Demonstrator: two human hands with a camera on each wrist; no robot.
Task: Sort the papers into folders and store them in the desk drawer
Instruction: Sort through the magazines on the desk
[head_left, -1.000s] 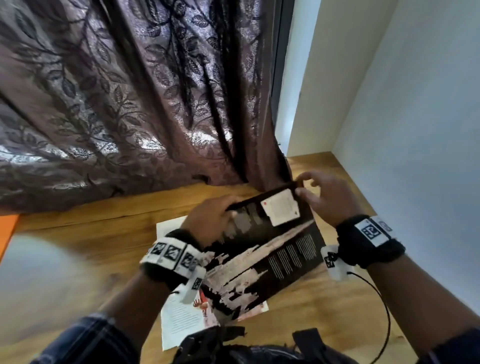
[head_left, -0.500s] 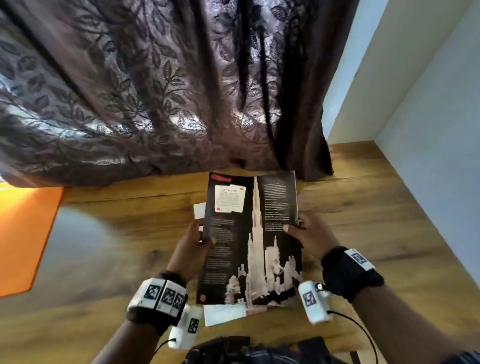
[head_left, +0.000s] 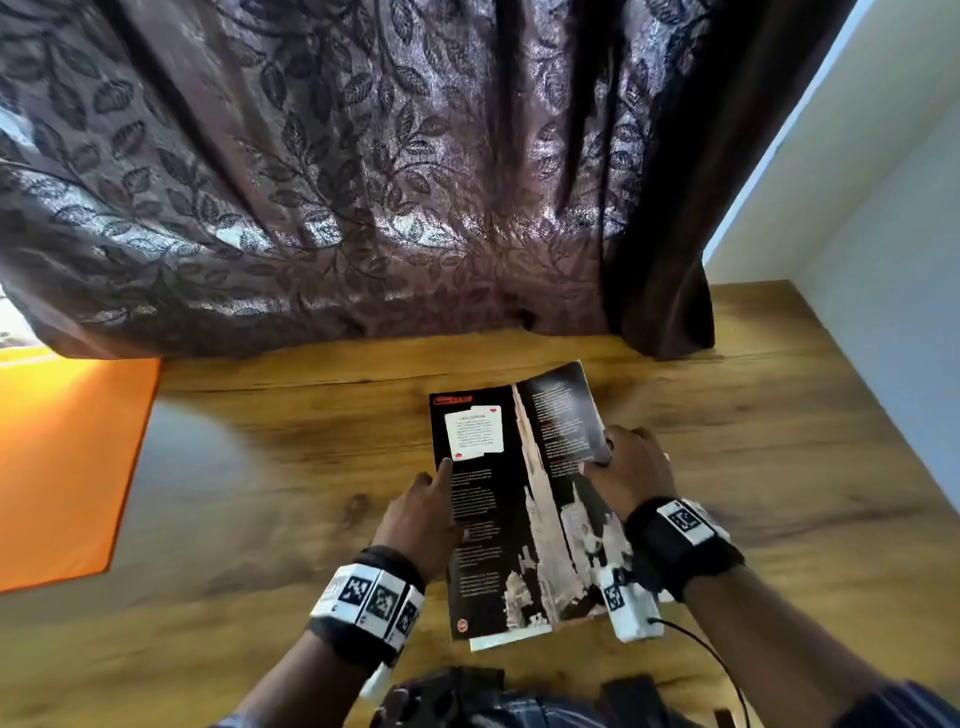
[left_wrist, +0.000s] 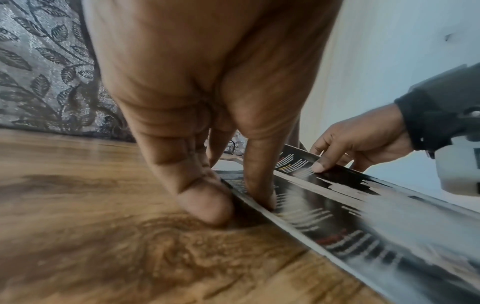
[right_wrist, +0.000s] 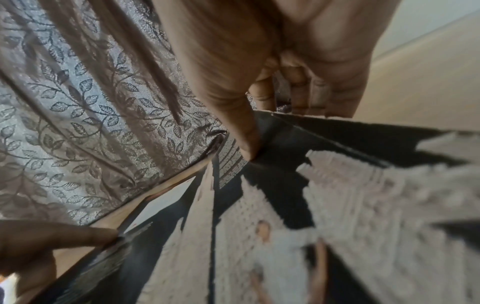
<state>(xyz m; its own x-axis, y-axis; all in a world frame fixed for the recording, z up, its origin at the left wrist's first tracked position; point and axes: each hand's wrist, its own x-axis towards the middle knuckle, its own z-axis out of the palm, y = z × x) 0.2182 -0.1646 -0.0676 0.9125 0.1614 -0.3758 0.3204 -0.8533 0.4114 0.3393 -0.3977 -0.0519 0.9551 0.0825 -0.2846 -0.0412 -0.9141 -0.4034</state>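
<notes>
A glossy black paper printed with a pale tower lies lengthwise on the wooden desk in front of me. My left hand pinches its left edge: in the left wrist view the index finger presses on the page and the thumb sits at the edge on the desk. My right hand grips the right edge, which is lifted a little, with the thumb on top and the other fingers beneath. A white sheet peeks out from under the black paper's near end.
An orange folder lies flat at the desk's left side. A dark leaf-patterned curtain hangs down onto the desk's far edge. A pale wall bounds the desk on the right. A dark bag sits at the near edge.
The black paper has turned from slanted to lengthwise and come down toward the desk. My hands have shifted from its far end to its two side edges.
</notes>
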